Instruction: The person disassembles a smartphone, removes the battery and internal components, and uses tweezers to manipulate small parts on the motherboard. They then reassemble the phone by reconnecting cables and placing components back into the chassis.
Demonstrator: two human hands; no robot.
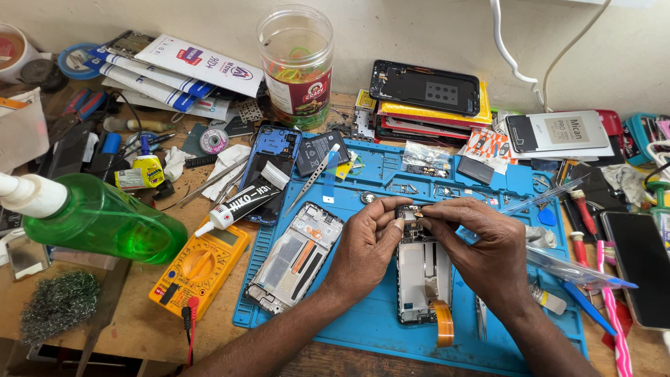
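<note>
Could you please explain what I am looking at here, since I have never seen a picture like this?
This single picture comes from a camera worn on a person's head, looking down at a cluttered workbench. Both bare hands work at the top end of an opened phone frame lying on a blue rubber work mat. The left hand steadies it; the right hand pinches a tiny part there, too small to identify. Nearby lie a second opened phone frame, a yellow multimeter, a green plastic bottle and metal tweezers.

Phone repair workshop: opened phones (296, 255), multimeter (200, 267), tweezers (312, 178).
</note>
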